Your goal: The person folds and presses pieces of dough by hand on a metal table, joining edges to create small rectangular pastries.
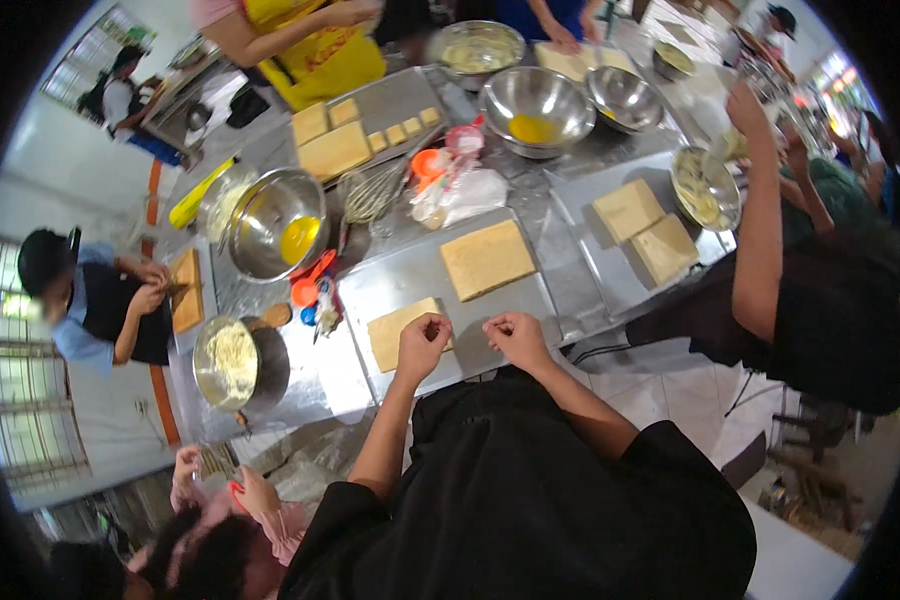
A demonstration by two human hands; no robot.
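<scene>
My left hand (423,347) hovers over the right part of a flat, pale yellow cake slab (396,334), hiding some of it. Its thumb and fingertips are drawn together. Across a short gap, my right hand (520,342) is over the near part of a metal baking tray (495,330), with fingers curled and thumb tip close to the index finger. I see nothing in either hand, though a very thin thing between the fingertips could escape notice. Beyond my hands lies a second, browner-topped cake slab (487,259) on the same tray.
Steel bowls with yellow liquid (276,225) and cream (226,363) stand left. Measuring cups (311,281), a wire whisk (375,193) and a plastic bag (471,196) lie ahead. Another tray (570,199) holds cake pieces (630,210). A co-worker's arm (756,225) reaches in at right; other people surround the table.
</scene>
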